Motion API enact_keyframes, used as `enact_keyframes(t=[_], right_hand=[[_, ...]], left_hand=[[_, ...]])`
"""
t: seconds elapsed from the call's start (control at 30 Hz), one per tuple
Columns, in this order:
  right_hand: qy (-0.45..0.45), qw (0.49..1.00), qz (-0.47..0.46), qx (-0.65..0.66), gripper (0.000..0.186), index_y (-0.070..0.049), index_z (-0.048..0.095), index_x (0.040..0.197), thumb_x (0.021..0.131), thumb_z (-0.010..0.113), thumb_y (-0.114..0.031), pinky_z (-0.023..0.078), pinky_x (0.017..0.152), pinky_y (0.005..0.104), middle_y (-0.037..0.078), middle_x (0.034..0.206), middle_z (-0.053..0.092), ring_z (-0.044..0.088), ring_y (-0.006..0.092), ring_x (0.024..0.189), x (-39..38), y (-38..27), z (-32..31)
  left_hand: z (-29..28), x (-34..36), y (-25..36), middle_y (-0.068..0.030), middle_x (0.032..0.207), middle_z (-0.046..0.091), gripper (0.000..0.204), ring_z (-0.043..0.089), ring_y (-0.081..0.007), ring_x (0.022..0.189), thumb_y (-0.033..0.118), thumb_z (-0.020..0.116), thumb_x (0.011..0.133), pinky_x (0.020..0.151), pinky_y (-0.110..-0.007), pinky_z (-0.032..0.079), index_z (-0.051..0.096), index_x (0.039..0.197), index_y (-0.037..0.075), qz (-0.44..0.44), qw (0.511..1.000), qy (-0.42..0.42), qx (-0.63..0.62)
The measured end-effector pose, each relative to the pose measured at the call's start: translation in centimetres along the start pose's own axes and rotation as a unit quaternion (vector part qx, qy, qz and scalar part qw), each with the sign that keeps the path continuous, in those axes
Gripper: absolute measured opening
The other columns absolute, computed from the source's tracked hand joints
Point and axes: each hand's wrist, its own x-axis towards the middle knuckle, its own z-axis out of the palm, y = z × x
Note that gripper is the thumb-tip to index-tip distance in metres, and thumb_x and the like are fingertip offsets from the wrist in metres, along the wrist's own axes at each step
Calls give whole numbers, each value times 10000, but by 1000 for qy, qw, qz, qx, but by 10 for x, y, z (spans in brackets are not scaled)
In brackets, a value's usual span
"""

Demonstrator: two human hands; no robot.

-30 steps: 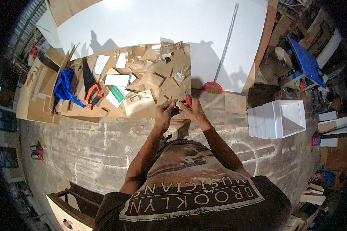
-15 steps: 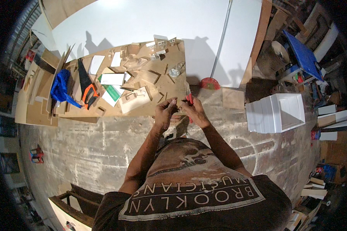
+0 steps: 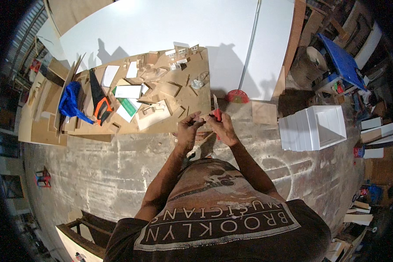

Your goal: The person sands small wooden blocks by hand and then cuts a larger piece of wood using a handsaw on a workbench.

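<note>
My right hand (image 3: 223,129) is closed round a red-handled utility knife (image 3: 217,112), its pale blade pointing away from me. The fingertips of my left hand (image 3: 187,130) are pinched together close to the right hand's. Between the two hands shows a small light piece (image 3: 202,118), too small to name. Both hands are held above the near right corner of the wooden work table (image 3: 196,102). On the table just beyond them lie thin wooden strips (image 3: 184,110) and a crumpled clear plastic piece (image 3: 198,83).
A handsaw (image 3: 101,105) with an orange and black handle lies on the table's left, beside a blue cloth (image 3: 72,104). Cardboard pieces and small model houses (image 3: 179,51) cover its far part. A red plastic basket (image 3: 237,96) and white stacked bins (image 3: 312,127) stand to the right.
My hands have turned slightly and the left fingers have shifted a little. The knife blade now stands out more plainly, and the small light piece shows between the hands.
</note>
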Motion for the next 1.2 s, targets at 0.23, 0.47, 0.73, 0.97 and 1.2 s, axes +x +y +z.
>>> enact_keyframes(t=[0.23,0.47,0.73,0.97,1.2], right_hand=[[32,999,23,-9,268,-10,587,948,927,704,-250,444,623,285,4,785,539,505,100,694,-8,-5,13],[44,972,-149,-177,209,-22,601,924,895,714,-195,436,619,284,-3,796,546,523,127,688,-2,14,22],[77,982,120,128,181,-70,576,967,880,729,-112,391,542,251,-19,827,569,483,94,631,-16,-8,29],[77,960,140,228,141,-64,589,985,902,702,-81,327,447,237,-17,771,573,447,58,531,-19,3,23],[52,967,153,195,125,-48,602,991,911,688,-90,336,452,242,-20,743,569,445,61,511,-18,-1,25]], left_hand=[[-6,-4,-3,-114,937,702,245,702,-208,780,127,694,910,636,-313,608,686,1082,-47,-27,997,64,27],[-11,-4,-13,-120,808,706,216,665,-165,717,155,650,941,671,-323,543,695,930,-56,191,916,102,337],[-24,-5,-9,-65,766,637,179,620,-157,643,221,626,969,532,-329,504,622,948,43,-12,992,117,-38],[-6,-14,-3,-39,825,633,253,623,-120,710,262,675,951,550,-268,550,628,1014,22,-32,999,39,20],[-9,-8,-11,-44,871,657,175,639,-134,725,166,681,940,557,-256,559,662,1029,16,-16,997,64,-36]])
